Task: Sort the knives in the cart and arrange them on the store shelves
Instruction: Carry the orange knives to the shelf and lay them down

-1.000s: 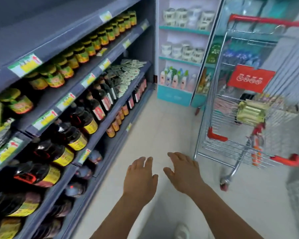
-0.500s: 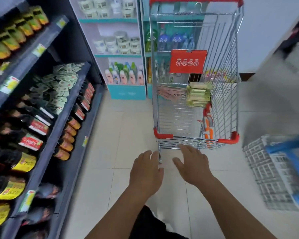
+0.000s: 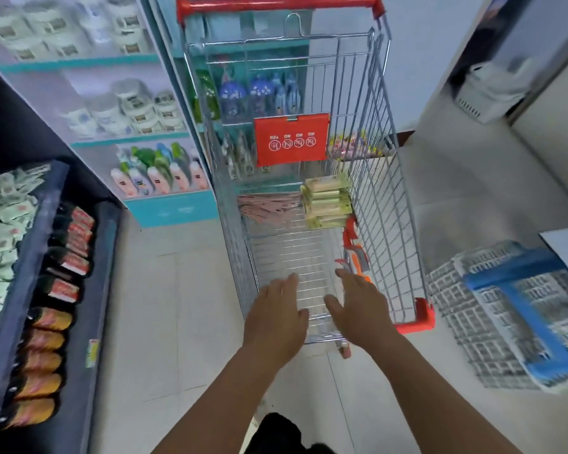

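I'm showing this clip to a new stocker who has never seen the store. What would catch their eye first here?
Most likely the wire shopping cart with its red handle, standing mid-aisle in the centre of the view. Both open hands, left hand and right hand, reach over its near end, close to the orange-handled knives lying along its right side. A stack of yellow-green packs sits further in.
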### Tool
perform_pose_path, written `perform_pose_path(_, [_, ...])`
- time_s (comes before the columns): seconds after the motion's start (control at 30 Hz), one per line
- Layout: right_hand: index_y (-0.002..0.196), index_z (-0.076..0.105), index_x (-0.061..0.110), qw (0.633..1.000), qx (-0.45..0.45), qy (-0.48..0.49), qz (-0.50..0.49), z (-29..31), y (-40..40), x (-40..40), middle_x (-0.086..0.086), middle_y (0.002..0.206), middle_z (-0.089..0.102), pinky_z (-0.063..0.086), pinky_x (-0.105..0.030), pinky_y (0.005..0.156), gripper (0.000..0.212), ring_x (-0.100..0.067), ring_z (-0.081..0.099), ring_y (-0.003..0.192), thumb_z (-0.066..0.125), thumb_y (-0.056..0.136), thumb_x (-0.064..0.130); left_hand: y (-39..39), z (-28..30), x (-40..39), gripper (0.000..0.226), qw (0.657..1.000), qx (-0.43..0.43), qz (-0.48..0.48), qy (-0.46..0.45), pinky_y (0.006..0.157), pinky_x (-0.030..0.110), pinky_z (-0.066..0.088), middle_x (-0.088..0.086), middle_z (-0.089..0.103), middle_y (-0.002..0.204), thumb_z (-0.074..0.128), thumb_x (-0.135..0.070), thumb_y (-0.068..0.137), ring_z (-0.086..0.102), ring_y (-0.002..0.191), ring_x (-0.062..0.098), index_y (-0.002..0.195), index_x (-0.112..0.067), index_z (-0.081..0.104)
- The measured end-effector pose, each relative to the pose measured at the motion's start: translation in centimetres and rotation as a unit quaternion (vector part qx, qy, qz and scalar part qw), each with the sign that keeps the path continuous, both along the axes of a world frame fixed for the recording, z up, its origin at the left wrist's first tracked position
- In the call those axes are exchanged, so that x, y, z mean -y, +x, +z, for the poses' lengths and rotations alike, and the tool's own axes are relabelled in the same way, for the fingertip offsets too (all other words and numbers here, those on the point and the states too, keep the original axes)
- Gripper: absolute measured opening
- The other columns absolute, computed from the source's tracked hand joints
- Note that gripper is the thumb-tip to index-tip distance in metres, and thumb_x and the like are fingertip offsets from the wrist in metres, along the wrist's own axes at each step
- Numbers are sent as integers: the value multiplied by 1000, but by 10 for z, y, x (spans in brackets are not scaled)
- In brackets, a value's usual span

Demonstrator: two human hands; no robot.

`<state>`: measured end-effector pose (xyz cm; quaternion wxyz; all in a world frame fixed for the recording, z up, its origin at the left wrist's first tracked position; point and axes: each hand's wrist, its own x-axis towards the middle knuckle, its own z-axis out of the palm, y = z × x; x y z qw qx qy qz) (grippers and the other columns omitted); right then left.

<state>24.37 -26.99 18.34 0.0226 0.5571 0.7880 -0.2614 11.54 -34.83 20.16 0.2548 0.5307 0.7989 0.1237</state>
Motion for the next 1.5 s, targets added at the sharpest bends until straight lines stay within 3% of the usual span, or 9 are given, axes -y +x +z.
perform_pose_path(0.23, [147,25,27,996,-4,-73,-60,-57,0,-55,-2,146,42,41,-43,101,67,-29,48,125,53,87,39,-8,-44,-71,59,998,26,-30,-44,103,37,39,4,39,143,47,-32,95,37,130,22,147,-24,20])
perform_pose_path(0.37, [142,25,32,989,-16,-112,-97,-97,7,-86,-5,133,52,42,-45,98,66,-30,51,118,60,86,32,1,-79,-103,64,994,47,-56,-85,104,37,37,6,39,142,47,-30,96,37,129,23,150,-22,14])
perform_pose_path(0.57, [140,29,12,977,20,-152,-150,-162,10,-131,-11,130,51,43,-43,98,67,-31,50,118,62,85,29,9,-134,-147,65,989,53,-53,-124,101,35,37,4,35,145,44,-29,98,37,129,22,151,-23,7])
perform_pose_path(0.73, [140,28,12,973,75,-155,-154,-209,12,-161,-11,139,41,37,-43,102,65,-32,41,125,58,86,32,14,-185,-180,64,986,69,-38,-149,102,36,36,3,34,147,44,-29,98,36,131,21,151,-24,9])
perform_pose_path(1.0, [149,6,10,962,114,-186,-167,-246,0,-160,-9,153,6,33,-46,107,79,-31,12,140,56,89,22,20,-244,-191,61,977,105,-5,-187,97,35,41,5,42,136,47,-26,97,43,124,21,149,-28,15])
perform_pose_path(1.1, [147,16,9,969,69,-201,-128,-254,-16,-153,-11,150,19,30,-41,108,78,-32,22,136,61,85,23,18,-253,-190,56,974,135,13,-182,95,38,44,8,47,129,48,-19,95,49,119,24,145,-30,25])
perform_pose_path(1.2, [134,39,10,964,-39,-236,-114,-259,-30,-145,-12,129,48,44,-41,97,50,-30,49,117,52,86,15,9,-255,-193,47,973,145,51,-172,88,30,41,7,51,123,44,-16,97,52,114,23,141,-26,33])
perform_pose_path(1.3, [129,47,13,972,-83,-200,-93,-257,-26,-147,-5,128,50,42,-34,99,42,-24,47,119,48,88,7,1,-259,-192,35,976,135,72,-153,83,31,45,3,56,114,46,-27,96,57,108,23,131,-26,42])
perform_pose_path(1.5, [146,29,11,994,14,-16,-109,-270,-5,-182,-11,153,24,16,-33,115,68,-26,22,141,50,83,-2,2,-272,-204,43,981,52,93,-160,84,34,44,9,52,119,49,-25,95,52,109,24,135,-18,36])
